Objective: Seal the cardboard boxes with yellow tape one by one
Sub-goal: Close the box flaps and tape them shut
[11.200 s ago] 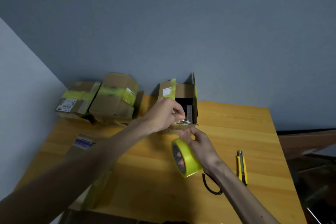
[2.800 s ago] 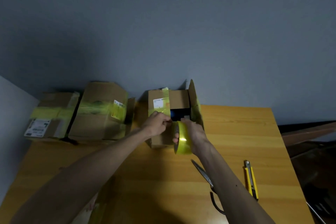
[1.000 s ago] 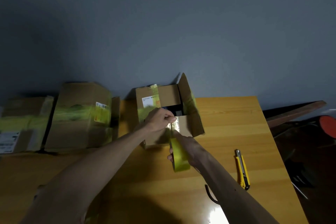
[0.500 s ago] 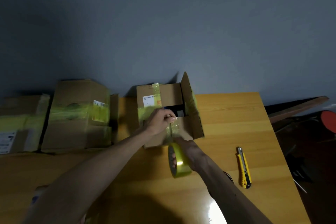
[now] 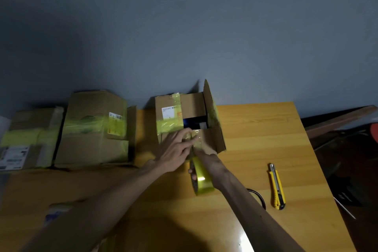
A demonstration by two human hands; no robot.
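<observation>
Half a second ago the left hand pinched the tape with curled fingers at the box's opening; now its fingers lie straight and slightly spread, flat on the tape over the near flap of the box, pressing it down. Since then the roll sits a little lower and closer to the camera. It stands on edge just in front of the box, and the right hand grips it from above and from the right, fingers curled round it, with a fingertip showing at its left rim. A short strip of yellow tape runs from the roll up to the flap under the left fingers. The box stands at the far edge of the table, against the grey wall. Its top is partly open: the right flap stands upright, a dark gap shows inside, and older yellow tape with a white label crosses its left side. Two taped boxes sit to the left, one near the open box and another beside that one at the frame's edge. A yellow knife lies on the table to the right of the right forearm, and a black scissors handle shows between knife and forearm.
</observation>
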